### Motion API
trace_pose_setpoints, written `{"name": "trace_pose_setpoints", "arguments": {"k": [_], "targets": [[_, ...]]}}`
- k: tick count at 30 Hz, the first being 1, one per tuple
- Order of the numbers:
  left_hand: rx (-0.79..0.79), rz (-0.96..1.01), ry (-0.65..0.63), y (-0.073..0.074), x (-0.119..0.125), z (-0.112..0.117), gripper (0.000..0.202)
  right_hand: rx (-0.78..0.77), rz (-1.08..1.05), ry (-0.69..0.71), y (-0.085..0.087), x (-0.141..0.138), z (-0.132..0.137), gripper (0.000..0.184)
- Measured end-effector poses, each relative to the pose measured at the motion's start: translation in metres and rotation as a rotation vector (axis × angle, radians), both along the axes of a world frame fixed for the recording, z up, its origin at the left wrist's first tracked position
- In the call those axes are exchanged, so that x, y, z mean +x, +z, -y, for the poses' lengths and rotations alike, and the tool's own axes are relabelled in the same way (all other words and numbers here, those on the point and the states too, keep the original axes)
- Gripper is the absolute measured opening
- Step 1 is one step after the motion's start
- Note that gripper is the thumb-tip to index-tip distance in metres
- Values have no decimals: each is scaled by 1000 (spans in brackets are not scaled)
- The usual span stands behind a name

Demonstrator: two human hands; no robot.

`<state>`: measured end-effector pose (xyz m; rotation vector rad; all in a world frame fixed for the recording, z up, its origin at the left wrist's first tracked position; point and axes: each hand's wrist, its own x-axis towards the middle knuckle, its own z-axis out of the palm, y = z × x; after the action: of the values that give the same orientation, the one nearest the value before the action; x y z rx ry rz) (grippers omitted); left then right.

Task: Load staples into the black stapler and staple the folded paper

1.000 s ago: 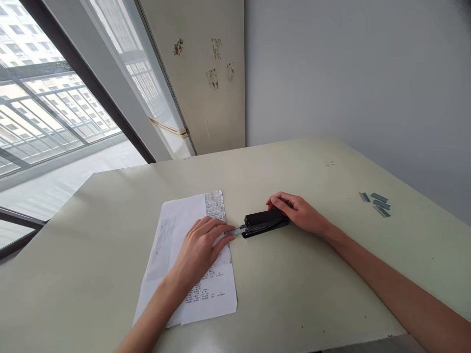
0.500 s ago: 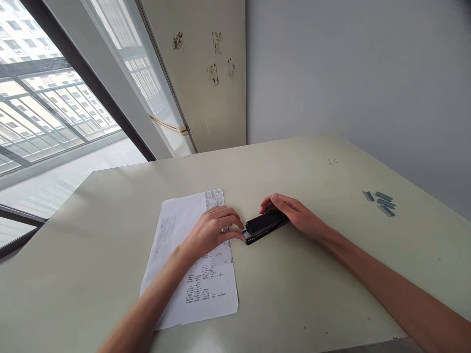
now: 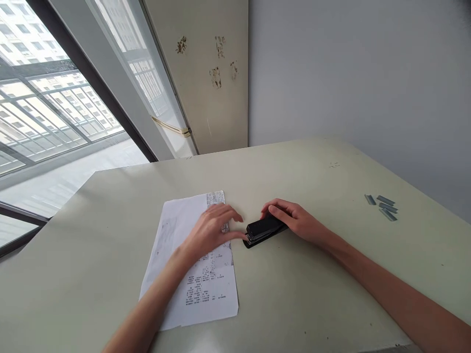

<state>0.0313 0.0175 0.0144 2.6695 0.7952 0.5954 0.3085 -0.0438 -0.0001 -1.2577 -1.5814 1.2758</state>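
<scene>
Black stapler (image 3: 263, 229) — right hand (image 3: 296, 221) grasps its rear; left hand (image 3: 209, 231), fingers loose, touches its nose over the paper (image 3: 198, 289). Best practice — brace the body flat, push squarely.

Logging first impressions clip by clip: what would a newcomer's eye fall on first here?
In the middle of the table, a black stapler lies between two hands: the right hand holds its rear end, while the left hand rests on printed paper with a fingertip at the stapler's front. A few loose staple strips lie near the table's right edge, and a window fills the left.
</scene>
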Motion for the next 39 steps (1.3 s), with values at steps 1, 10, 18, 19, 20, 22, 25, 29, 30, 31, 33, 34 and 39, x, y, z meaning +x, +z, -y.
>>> {"name": "trace_pose_setpoints", "arguments": {"k": [1, 10, 18, 19, 20, 22, 25, 29, 30, 31, 33, 34, 39], "targets": [[16, 7, 55, 0, -7, -7, 38, 9, 28, -11, -1, 0, 0, 43], [78, -52, 589, -20, -57, -58, 41, 42, 71, -63, -3, -4, 2, 44], [-89, 38, 622, -23, -53, -49, 40, 35, 84, -56, -5, -4, 1, 47], [-120, 54, 617, -22, -53, -48, 40, 36, 87, -54, -6, -4, 1, 48], [-148, 71, 617, -20, -53, -48, 39, 36, 89, -52, -6, -4, 1, 48], [-196, 109, 625, -17, -52, -47, 38, 36, 86, -47, -6, -4, 1, 48], [-252, 165, 627, -15, -49, -47, 38, 39, 79, -43, -5, -5, 1, 47], [-290, 212, 613, -15, -42, -49, 40, 42, 94, -44, -5, -7, 1, 47], [-291, 217, 612, -16, -39, -49, 39, 43, 98, -44, -5, -7, 1, 47], [-289, 219, 611, -17, -37, -49, 38, 44, 98, -45, -5, -8, 1, 47], [-275, 224, 612, -19, -31, -49, 35, 48, 92, -44, -5, -8, 1, 47], [-264, 228, 614, -20, -28, -48, 33, 50, 87, -44, -5, -7, 1, 46], [-166, 274, 636, -15, -18, -37, 24, 53, 96, -48, -4, -3, 1, 45]]}}
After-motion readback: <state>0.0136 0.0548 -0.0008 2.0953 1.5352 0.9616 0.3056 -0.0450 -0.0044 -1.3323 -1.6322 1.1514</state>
